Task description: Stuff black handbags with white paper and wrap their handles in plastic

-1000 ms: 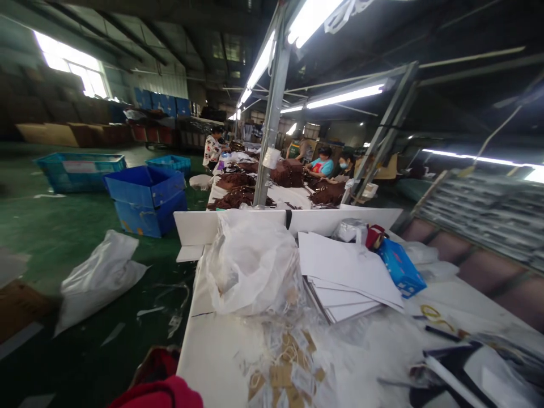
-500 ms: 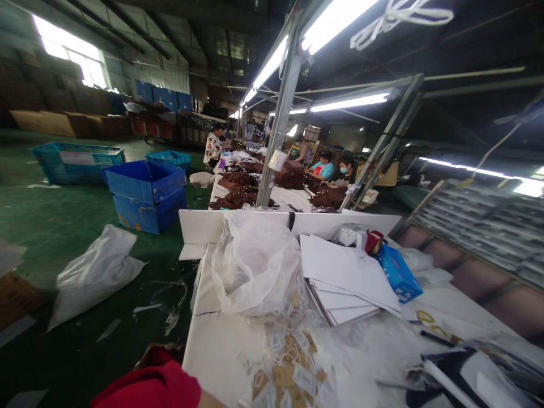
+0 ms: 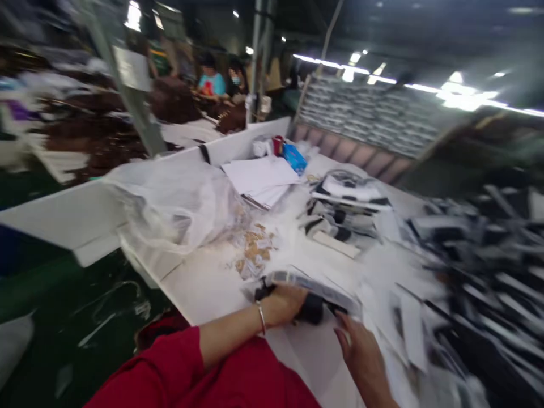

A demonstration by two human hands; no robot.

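My left hand (image 3: 285, 304), with a bracelet at the wrist, is closed on a black item in clear plastic (image 3: 313, 307) at the table's near side. The item's exact kind is blurred, and my fingertips are hidden behind it. My right hand (image 3: 362, 347) is by the item's right end, thumb and forefinger apart. Whether a fingertip touches the item I cannot tell. Beyond the hands lie tan and white tags (image 3: 256, 249) and more black-and-white plastic-wrapped items (image 3: 346, 198).
A large clear plastic bag (image 3: 178, 204) lies at the left by a low white board (image 3: 55, 215). White sheets (image 3: 261, 175) and a blue pack (image 3: 294, 158) sit farther back. Dark wrapped goods (image 3: 488, 272) are heaped at right. Co-workers (image 3: 212, 82) sit beyond the board.
My view has swung right and down to the table. Both hands have come into view, the left with the black item. The blue crates at left have mostly left the picture.
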